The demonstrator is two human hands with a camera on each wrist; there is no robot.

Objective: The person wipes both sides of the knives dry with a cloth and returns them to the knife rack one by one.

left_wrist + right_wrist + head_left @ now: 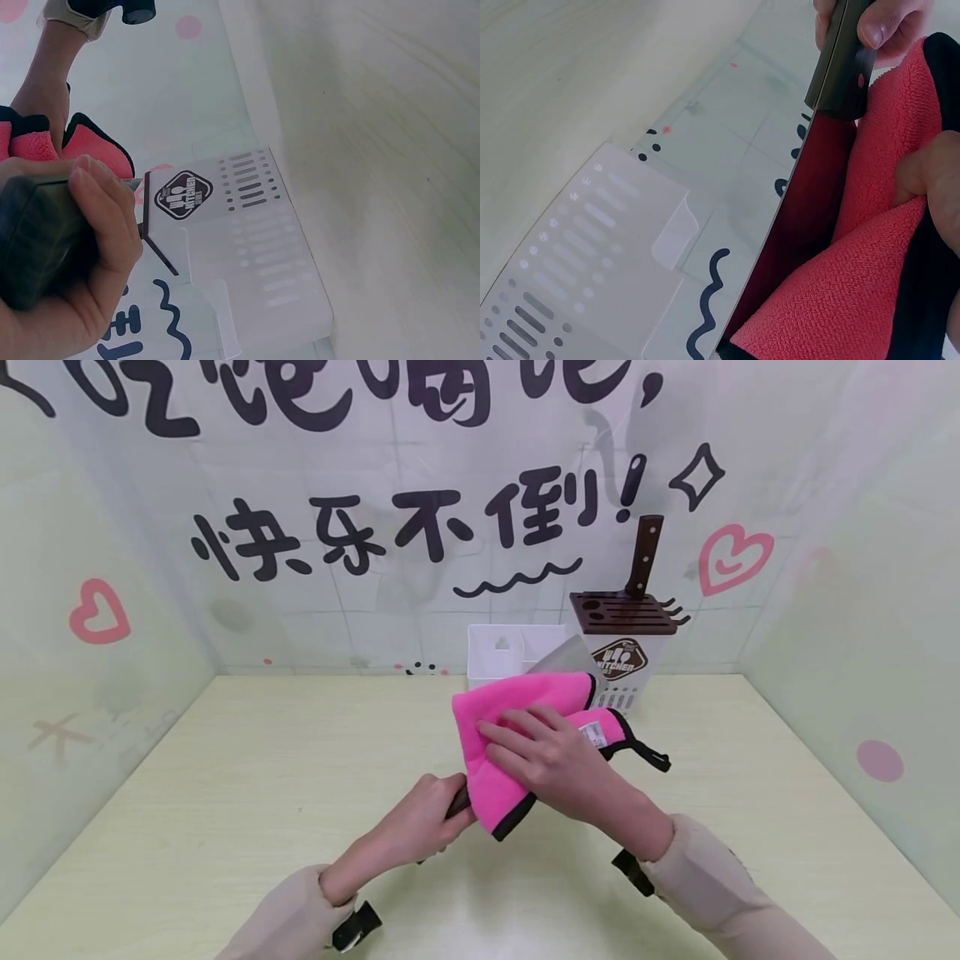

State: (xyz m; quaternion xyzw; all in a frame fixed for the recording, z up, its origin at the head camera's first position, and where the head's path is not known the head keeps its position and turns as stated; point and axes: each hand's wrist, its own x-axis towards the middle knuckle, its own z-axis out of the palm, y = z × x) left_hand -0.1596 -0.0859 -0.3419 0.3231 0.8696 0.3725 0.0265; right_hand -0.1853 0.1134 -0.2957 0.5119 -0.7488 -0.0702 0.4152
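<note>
In the head view my left hand (426,820) grips the dark handle of a cleaver, whose broad metal blade (564,658) points up and away to the right. A pink cloth (517,697) with black edging lies folded over the blade. My right hand (551,764) holds the cloth against the blade, fingers spread across its front. From the right wrist view, the cleaver's handle (846,60) is in the left fist and the blade reflects the pink. The thumb there presses into a fold of the cloth (840,277). The cloth hides much of the blade.
Behind the blade stands a white knife holder (651,660) with a brown slotted top; a brown-handled knife (645,556) is in it. A white compartmented rack (491,652) adjoins it, near the back wall. A pale wooden table (247,793) extends below, with printed sheets around three sides.
</note>
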